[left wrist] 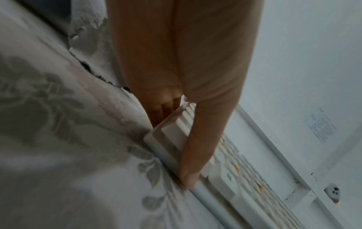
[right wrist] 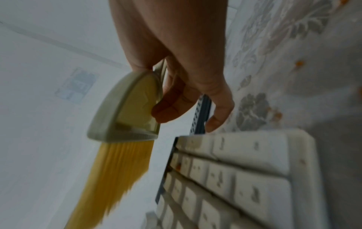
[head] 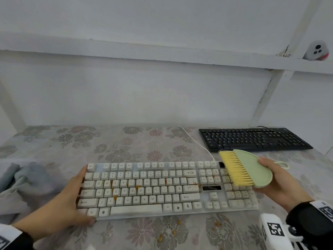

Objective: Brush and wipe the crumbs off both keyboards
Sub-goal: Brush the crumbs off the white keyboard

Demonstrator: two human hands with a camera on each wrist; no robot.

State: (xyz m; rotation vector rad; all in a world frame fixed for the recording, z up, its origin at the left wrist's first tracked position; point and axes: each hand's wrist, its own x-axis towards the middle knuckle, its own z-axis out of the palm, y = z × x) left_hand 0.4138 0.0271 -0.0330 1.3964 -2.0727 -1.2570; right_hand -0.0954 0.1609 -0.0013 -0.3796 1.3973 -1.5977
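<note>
Floral tablecloth (head: 162, 141), lettered white keyboard (head: 162, 188)

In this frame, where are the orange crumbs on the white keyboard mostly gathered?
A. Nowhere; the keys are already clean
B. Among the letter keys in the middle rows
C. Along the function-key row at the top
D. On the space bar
B: the orange crumbs sit between the letter keys in the middle rows of the white keyboard; its top row and space bar look clean.
</note>
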